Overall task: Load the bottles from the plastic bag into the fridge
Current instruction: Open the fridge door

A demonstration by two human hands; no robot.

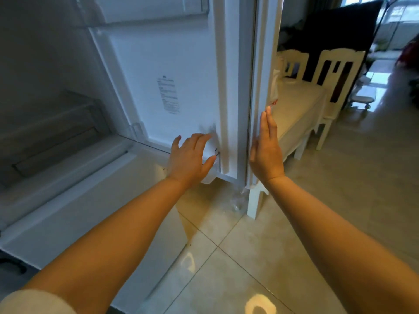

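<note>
The white fridge door [176,71] stands open in front of me, its inner side facing me with a small printed label on it. My left hand [189,158] lies with spread fingers on the inner side near the door's lower corner. My right hand [267,150] is flat, fingers straight, against the door's outer edge. The fridge interior [52,123] at the left shows a clear drawer. A plastic bag [274,89] peeks out behind the door edge, on the table. No bottle is visible.
A table with a cream cloth [299,105] stands right behind the door, with two cream chairs [337,71] at its far side. A white table leg [254,200] stands near the door's bottom corner. Glossy tiled floor [249,257] lies below.
</note>
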